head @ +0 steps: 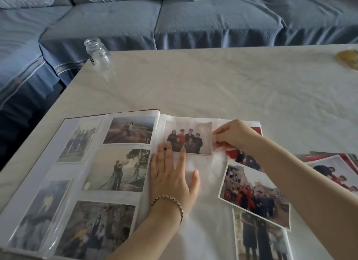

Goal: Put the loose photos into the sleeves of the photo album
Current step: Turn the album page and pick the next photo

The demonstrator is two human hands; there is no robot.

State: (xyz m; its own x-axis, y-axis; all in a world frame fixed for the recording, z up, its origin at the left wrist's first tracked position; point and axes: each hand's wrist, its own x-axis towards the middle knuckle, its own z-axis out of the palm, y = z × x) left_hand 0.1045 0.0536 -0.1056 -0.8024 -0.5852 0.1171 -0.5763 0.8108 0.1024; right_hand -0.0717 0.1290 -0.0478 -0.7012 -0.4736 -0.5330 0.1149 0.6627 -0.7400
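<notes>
The photo album (48,174) lies open on the table, its left page filled with several photos in sleeves. On the right page a group photo (188,136) sits in the top sleeve. My left hand (172,176) lies flat with straight fingers on the right page, fingertips at the photo's lower edge. My right hand (232,135) pinches the right edge of that sleeve or photo. A loose street photo (255,195) lies tilted over the right page. A stack of loose photos (337,168) lies at the right.
A clear glass jar (98,54) stands at the table's far left corner. A yellowish object (348,59) sits at the far right edge. A blue sofa (174,17) runs behind the white marble table (213,81).
</notes>
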